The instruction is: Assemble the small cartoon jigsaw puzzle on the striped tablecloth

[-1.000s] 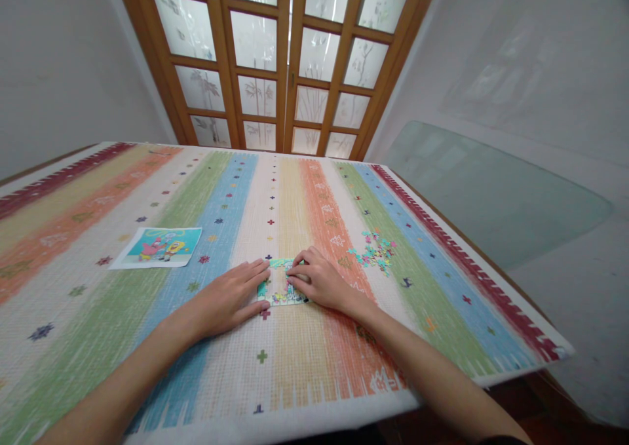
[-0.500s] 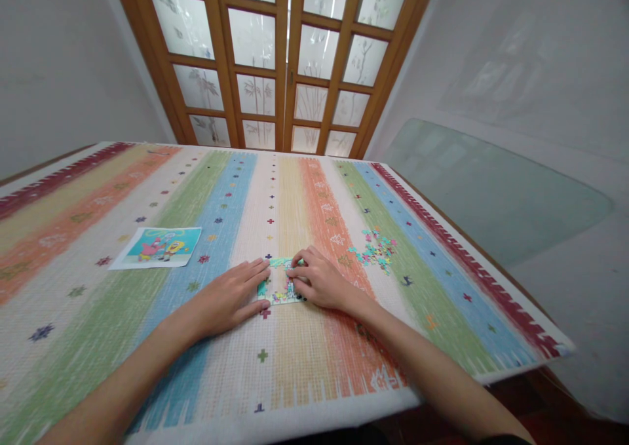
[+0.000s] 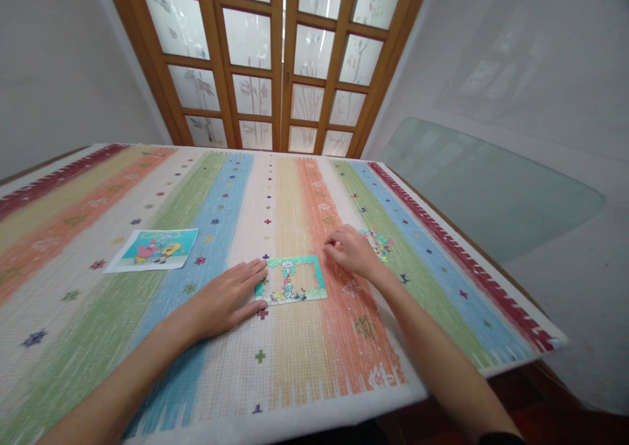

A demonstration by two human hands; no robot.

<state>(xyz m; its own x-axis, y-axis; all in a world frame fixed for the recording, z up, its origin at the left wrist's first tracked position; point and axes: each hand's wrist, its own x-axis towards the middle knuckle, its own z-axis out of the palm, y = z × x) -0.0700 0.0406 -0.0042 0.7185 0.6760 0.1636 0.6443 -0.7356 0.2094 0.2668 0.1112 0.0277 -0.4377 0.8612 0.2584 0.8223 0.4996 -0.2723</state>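
Note:
Lying flat on the tablecloth, a partly assembled jigsaw puzzle [image 3: 322,276] shows a frame of joined pieces and a central column with a cartoon figure [image 3: 287,278]; bare cloth shows on either side of the column. My left hand [image 3: 230,297] rests on the puzzle's left edge, fingers stretched out and thumb apart. Beyond the puzzle's upper right corner, my right hand [image 3: 350,251] is raised with curled fingers, thumb close to the index finger. No piece shows at its fingertips. Loose puzzle pieces [image 3: 382,240] lie in a pile just past this hand, which partly hides them.
A printed cartoon picture [image 3: 156,248] lies to the left on the striped tablecloth [image 3: 295,353]. Behind the table stand wooden doors with glass panes [image 3: 251,96]. A frosted glass panel [image 3: 484,193] leans against the wall on the right.
My right hand has left the puzzle's central column and moved right toward the loose pieces, uncovering the column and the puzzle's right side. My left hand stays on the left edge.

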